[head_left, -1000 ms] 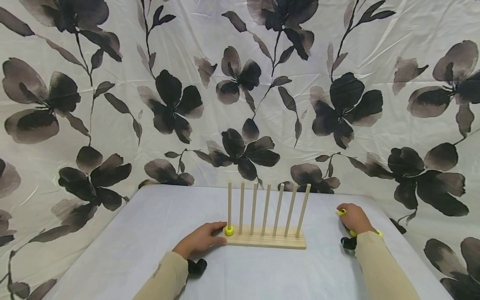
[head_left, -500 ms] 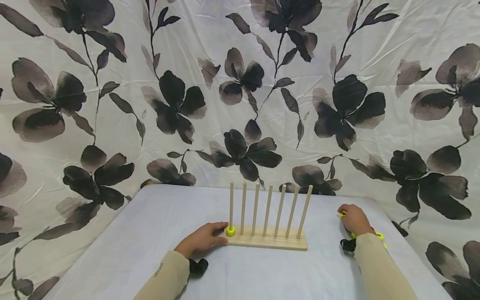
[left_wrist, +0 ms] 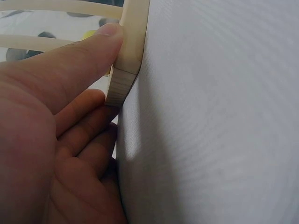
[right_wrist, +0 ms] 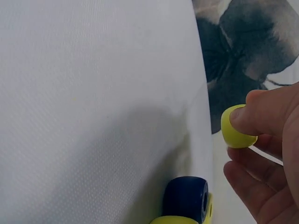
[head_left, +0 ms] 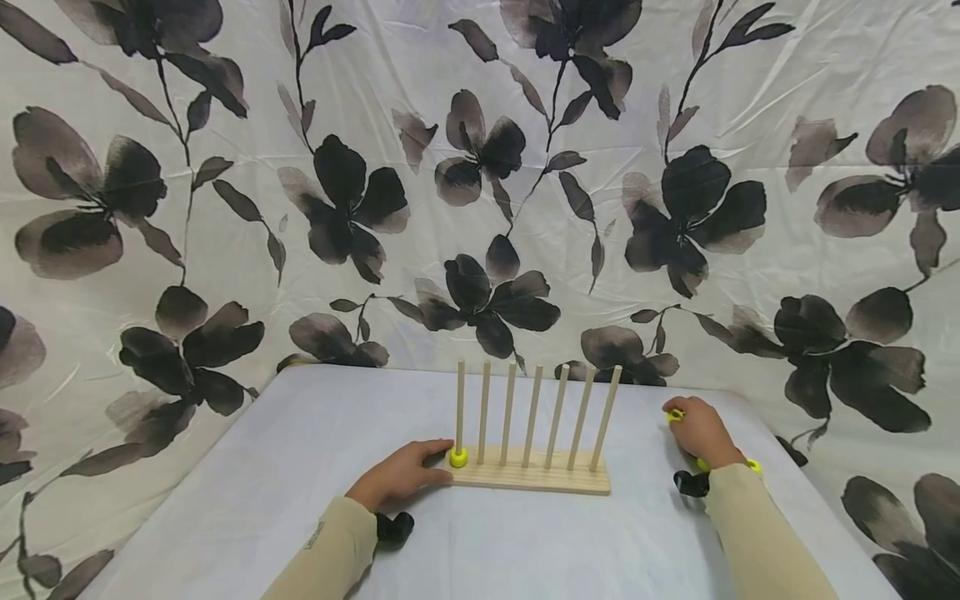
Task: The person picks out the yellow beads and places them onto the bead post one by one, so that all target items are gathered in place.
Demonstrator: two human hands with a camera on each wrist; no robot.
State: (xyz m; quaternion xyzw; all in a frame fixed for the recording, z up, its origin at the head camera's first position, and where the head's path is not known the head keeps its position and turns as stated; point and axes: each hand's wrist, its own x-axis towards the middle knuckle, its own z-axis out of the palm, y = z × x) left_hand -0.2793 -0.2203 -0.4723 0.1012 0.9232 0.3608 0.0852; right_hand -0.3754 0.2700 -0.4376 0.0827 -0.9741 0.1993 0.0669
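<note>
A wooden peg stand [head_left: 528, 477] with several upright dowels stands mid-table in the head view. A yellow bead [head_left: 458, 457] sits at the bottom of its leftmost dowel. My left hand [head_left: 405, 473] holds the stand's left end, thumb at the front edge and fingers at the back; the left wrist view shows the thumb pressed on the wood [left_wrist: 131, 42]. At the table's right side, my right hand [head_left: 703, 431] pinches another yellow bead [right_wrist: 236, 128] between thumb and fingers, raised over the table. The remaining fingers curl loosely beneath it.
Below the right hand lie a dark blue bead [right_wrist: 183, 198] and more yellow beads [right_wrist: 175, 220], partly hidden by the wrist in the head view. A white cloth covers the table [head_left: 315, 433]. Behind it hangs a floral curtain [head_left: 480, 167].
My right hand has lifted slightly and shifted a little left, bringing the pinched yellow bead up from the others. My left hand stays on the stand's end.
</note>
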